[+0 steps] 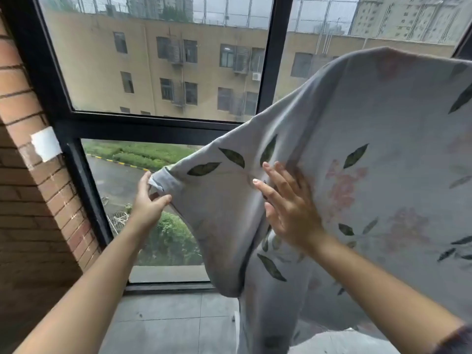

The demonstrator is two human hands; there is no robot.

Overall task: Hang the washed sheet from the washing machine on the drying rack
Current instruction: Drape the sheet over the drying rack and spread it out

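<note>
Left grip (146, 200) pinches sheet (383, 149) corner; right grip (288, 205) flat against sheet

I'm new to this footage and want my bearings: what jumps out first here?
A pale sheet printed with leaves and pink flowers fills the right side, hanging before the window. The left hand pinches its corner while the right hand presses flat against the cloth at centre.

Beyond the fingers (277, 176), a black-framed window (268, 72) shows a beige building (207, 72) in grey daylight; left of them, a brick wall (30, 200); below, grey floor tiles (166, 323).
</note>
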